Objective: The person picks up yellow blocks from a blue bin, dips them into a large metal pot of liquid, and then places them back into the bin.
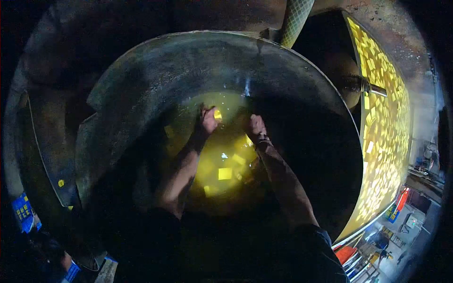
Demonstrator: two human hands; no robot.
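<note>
Both arms reach down into a large round metal vat holding yellowish liquid. My left hand is closed around a small yellow piece above the lit liquid. To its right, my right hand has its fingers curled together; whatever they hold, if anything, is hidden. A band circles the right wrist. Below and between the hands, bright yellow square pieces lie in the liquid, and another yellow piece is close by. Dark shadow covers the vat's right side.
On the right, a second large container holds many yellow pieces, with a metal pipe at its near edge. A patterned hose hangs at the top. Blue crates stand at lower left. A person's hand shows at bottom left.
</note>
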